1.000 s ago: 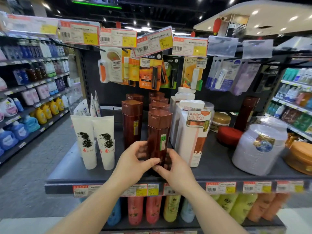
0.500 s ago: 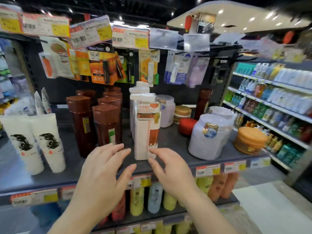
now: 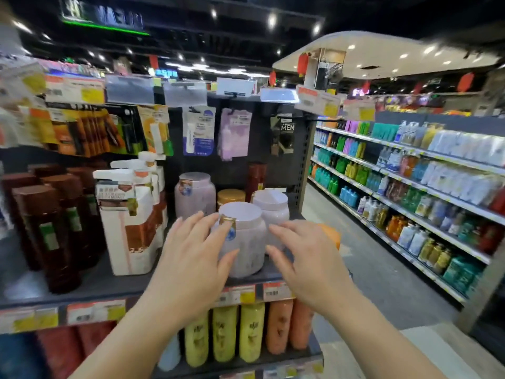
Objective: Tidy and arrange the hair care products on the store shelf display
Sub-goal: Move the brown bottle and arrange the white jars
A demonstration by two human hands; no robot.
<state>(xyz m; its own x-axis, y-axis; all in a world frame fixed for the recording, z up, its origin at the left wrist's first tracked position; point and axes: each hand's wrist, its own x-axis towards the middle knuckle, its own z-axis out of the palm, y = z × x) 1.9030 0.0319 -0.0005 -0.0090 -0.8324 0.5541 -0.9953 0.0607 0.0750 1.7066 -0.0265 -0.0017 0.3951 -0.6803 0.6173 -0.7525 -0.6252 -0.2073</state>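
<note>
A pale lilac tub (image 3: 246,242) with a white lid and a gold-blue seal stands at the front of the grey shelf (image 3: 114,285). My left hand (image 3: 194,253) is spread open at its left side, fingertips at or near the seal. To the tub's right, my right hand (image 3: 306,261) is also open with fingers apart. Neither hand grips it. More lilac tubs (image 3: 273,209) (image 3: 194,192) stand behind. A white pump bottle (image 3: 128,228) and dark brown bottles (image 3: 46,233) stand to the left.
A gold-lidded jar (image 3: 231,196) and a tall brown bottle (image 3: 257,179) sit at the back. An orange jar (image 3: 332,236) peeks out behind my right hand. Hanging packets (image 3: 199,132) fill the back panel. Yellow and orange bottles (image 3: 251,332) line the lower shelf. An aisle shelf (image 3: 410,192) runs on the right.
My hands left the brown bottle, passed the white pump bottle and now flank the lilac tub. The view has swung right.
</note>
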